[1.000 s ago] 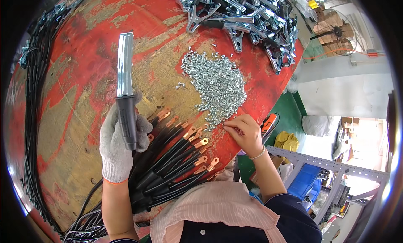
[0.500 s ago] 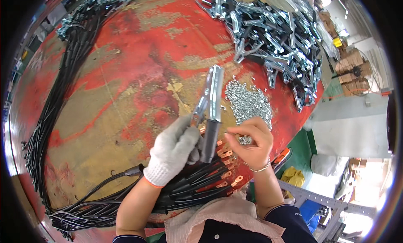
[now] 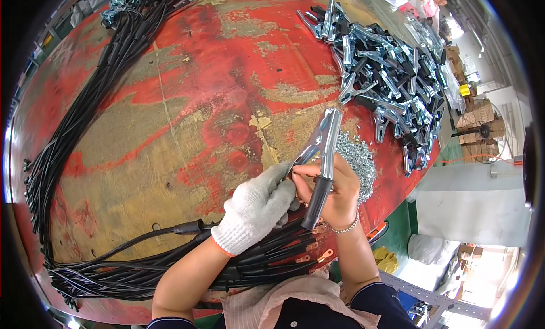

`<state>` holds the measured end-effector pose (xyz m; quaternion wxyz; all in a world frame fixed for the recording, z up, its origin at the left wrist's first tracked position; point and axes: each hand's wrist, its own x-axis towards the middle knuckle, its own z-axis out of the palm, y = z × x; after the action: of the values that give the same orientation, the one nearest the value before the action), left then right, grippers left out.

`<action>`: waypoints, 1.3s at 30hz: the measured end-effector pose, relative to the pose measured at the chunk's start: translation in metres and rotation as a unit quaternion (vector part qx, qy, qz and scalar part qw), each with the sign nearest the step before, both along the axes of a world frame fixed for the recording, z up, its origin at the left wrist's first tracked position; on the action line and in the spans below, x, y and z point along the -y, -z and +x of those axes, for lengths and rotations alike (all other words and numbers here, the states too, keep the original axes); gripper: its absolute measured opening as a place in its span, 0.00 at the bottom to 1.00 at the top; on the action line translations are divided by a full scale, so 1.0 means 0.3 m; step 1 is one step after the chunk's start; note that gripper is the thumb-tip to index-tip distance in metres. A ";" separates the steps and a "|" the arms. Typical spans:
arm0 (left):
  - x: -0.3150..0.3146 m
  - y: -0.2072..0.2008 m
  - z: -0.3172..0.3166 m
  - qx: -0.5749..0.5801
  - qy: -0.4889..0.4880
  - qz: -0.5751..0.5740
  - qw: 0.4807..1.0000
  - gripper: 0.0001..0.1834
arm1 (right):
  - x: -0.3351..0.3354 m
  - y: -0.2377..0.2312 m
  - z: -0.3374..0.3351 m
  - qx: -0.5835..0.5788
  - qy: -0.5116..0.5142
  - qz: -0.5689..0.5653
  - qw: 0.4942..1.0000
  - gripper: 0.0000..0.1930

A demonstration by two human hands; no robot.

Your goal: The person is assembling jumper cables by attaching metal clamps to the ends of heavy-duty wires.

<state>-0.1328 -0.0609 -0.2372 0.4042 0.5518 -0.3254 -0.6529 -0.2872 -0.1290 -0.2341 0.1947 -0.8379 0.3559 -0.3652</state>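
My gloved left hand (image 3: 258,204) is closed around a metal spring clamp (image 3: 329,150) with a black handle sleeve, its jaws pointing up and away from me. My bare right hand (image 3: 343,198), with a bead bracelet at the wrist, reaches in behind the sleeved handle. Its thumb and forefinger are pinched together against the clamp beside the left fingertips; anything small between them is hidden. Beyond the right hand lies a heap of small silvery hardware (image 3: 360,164). Under my hands, black cables (image 3: 255,255) end in copper lugs (image 3: 325,255).
A large pile of similar clamps (image 3: 386,73) covers the far right of the worn red table (image 3: 210,101). Another long bundle of black cables (image 3: 91,113) runs down the left side. At the right beyond the table stands a fan (image 3: 483,130); a person (image 3: 428,8) is farther back.
My right hand has moved from beside the clamp to its inner side, fingertips now touching it. The left hand and clamp have tilted rightward. The view has shifted slightly.
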 end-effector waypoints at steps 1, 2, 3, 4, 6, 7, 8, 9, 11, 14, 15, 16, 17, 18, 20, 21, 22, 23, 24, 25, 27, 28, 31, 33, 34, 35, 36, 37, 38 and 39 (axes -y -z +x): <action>0.002 -0.003 0.002 -0.002 -0.001 0.005 1.000 0.21 | 0.000 -0.002 0.002 0.002 0.004 0.004 1.000 0.13; 0.003 -0.005 0.003 -0.003 -0.001 0.010 1.000 0.21 | 0.001 -0.001 0.002 0.003 0.004 -0.002 1.000 0.13; 0.001 -0.003 0.004 -0.006 -0.002 0.008 1.000 0.21 | 0.002 0.001 0.002 0.005 0.004 -0.007 1.000 0.12; 0.004 -0.002 0.001 -0.009 -0.001 0.004 1.000 0.21 | 0.006 0.001 -0.003 0.006 0.006 -0.014 1.000 0.12; 0.000 -0.003 0.000 -0.006 -0.001 0.009 1.000 0.22 | 0.006 0.010 -0.006 0.012 0.005 -0.019 1.000 0.12; 0.005 -0.004 -0.001 -0.005 0.001 0.009 1.000 0.22 | 0.017 0.007 -0.011 0.011 0.006 -0.030 0.999 0.12; 0.009 -0.005 -0.003 -0.004 0.003 0.009 1.000 0.22 | 0.020 0.005 -0.014 0.013 0.002 -0.020 1.000 0.12; 0.007 -0.015 -0.004 -0.011 -0.004 0.008 1.000 0.21 | 0.015 0.005 -0.013 0.015 -0.003 -0.009 1.000 0.13; 0.010 -0.023 -0.008 -0.006 -0.006 -0.008 1.000 0.19 | 0.015 0.013 -0.020 0.019 -0.008 0.004 1.000 0.13; 0.008 -0.021 -0.014 0.004 -0.014 -0.037 0.999 0.18 | 0.022 0.045 -0.026 0.059 -0.018 0.016 0.998 0.13; 0.011 -0.017 -0.019 0.005 -0.017 -0.043 0.999 0.18 | 0.028 0.038 -0.030 0.048 -0.017 0.004 0.999 0.13; 0.009 -0.013 -0.018 0.010 -0.021 -0.044 0.999 0.18 | 0.026 0.039 -0.027 0.041 -0.017 -0.004 0.999 0.13; 0.011 -0.014 -0.020 0.013 -0.022 -0.042 0.999 0.18 | 0.027 0.037 -0.029 0.033 -0.017 -0.011 0.999 0.13; 0.015 -0.013 -0.024 -0.001 -0.023 -0.043 0.999 0.18 | 0.029 0.028 -0.033 0.031 -0.012 -0.009 0.999 0.13; 0.010 -0.005 -0.021 -0.022 -0.030 -0.035 0.999 0.18 | 0.022 0.023 -0.024 0.035 -0.006 0.002 0.999 0.12; 0.011 -0.004 -0.022 -0.014 -0.024 -0.037 0.999 0.18 | 0.024 0.023 -0.028 0.036 -0.014 0.004 0.999 0.13; 0.011 -0.004 -0.022 -0.006 -0.019 -0.037 0.999 0.18 | 0.024 0.026 -0.035 0.037 -0.023 0.007 0.999 0.14; 0.011 -0.005 -0.022 0.001 -0.014 -0.038 0.999 0.18 | 0.024 0.030 -0.038 0.038 -0.031 0.011 0.999 0.15; 0.012 -0.008 -0.023 0.000 -0.016 -0.035 0.999 0.18 | 0.025 0.037 -0.037 0.038 -0.032 0.009 0.999 0.15; 0.013 -0.013 -0.022 -0.002 -0.017 -0.032 0.999 0.18 | 0.026 0.042 -0.035 0.038 -0.031 0.006 0.999 0.15; 0.018 -0.020 -0.022 -0.006 -0.019 -0.025 1.000 0.18 | 0.029 0.045 -0.033 0.035 -0.026 -0.008 0.999 0.14; 0.016 -0.022 -0.017 -0.008 -0.019 -0.018 1.000 0.18 | 0.027 0.048 -0.027 0.032 -0.022 -0.018 0.999 0.13; 0.014 -0.026 -0.012 -0.002 -0.027 -0.020 0.999 0.18 | 0.027 0.042 -0.012 0.034 -0.014 -0.028 0.999 0.13; 0.015 -0.013 -0.016 0.013 -0.020 -0.038 0.999 0.18 | 0.015 0.042 -0.015 0.055 -0.004 0.005 0.998 0.13; 0.012 -0.011 -0.014 0.006 -0.014 -0.026 1.000 0.18 | 0.015 0.042 -0.016 0.052 -0.012 -0.009 0.999 0.13; 0.012 -0.011 -0.011 -0.001 -0.009 -0.015 1.000 0.18 | 0.022 0.042 -0.018 0.049 -0.019 -0.024 0.998 0.14; 0.010 -0.011 -0.008 -0.008 -0.004 -0.003 1.000 0.18 | 0.024 0.042 -0.017 0.047 -0.026 -0.038 0.998 0.14; 0.012 -0.007 -0.008 -0.013 0.002 0.005 1.000 0.18 | 0.018 0.029 -0.015 0.029 -0.015 -0.028 0.999 0.13; 0.009 -0.003 -0.008 -0.015 -0.004 -0.001 1.000 0.18 | 0.013 0.032 -0.011 0.030 -0.012 -0.021 0.999 0.13; 0.004 0.000 -0.007 -0.016 -0.010 -0.006 1.000 0.17 | 0.008 0.036 -0.007 0.032 -0.009 -0.013 0.999 0.13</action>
<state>-0.1349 -0.0620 -0.2372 0.4192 0.5415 -0.3178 -0.6558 -0.2893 -0.1313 -0.2451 0.1980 -0.8314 0.3376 -0.3943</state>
